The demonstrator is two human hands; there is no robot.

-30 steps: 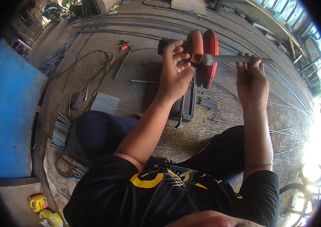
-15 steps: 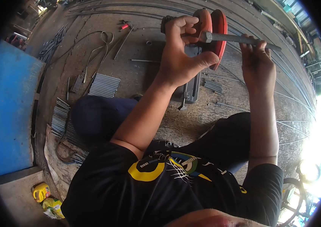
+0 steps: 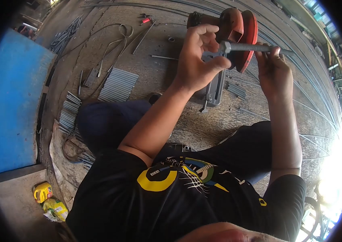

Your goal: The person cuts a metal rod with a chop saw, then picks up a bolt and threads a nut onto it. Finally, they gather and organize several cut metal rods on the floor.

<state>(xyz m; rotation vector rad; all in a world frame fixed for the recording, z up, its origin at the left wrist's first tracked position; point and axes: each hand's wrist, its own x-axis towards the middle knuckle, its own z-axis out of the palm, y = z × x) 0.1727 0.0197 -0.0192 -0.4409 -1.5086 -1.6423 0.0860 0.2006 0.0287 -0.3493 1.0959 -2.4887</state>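
Pinching bolt (image 3: 251,47): left hand (image 3: 197,66) at head, right hand (image 3: 275,72) on shank; saw (image 3: 245,26) close behind

Rough floor (image 3: 159,76) (glaring sunlight at right), blue panel (image 3: 10,105) left.

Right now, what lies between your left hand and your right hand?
In the head view, the threaded bolt bridges the gap between left hand and right hand. Both grip it, with the orange saw guard behind.

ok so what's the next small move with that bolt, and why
Probably twist the hex end a little with the left hand while the right hand steadies it. The right hand grips the threaded bolt by its shaft, the left closes around that end, and the bolt is held level in the air.
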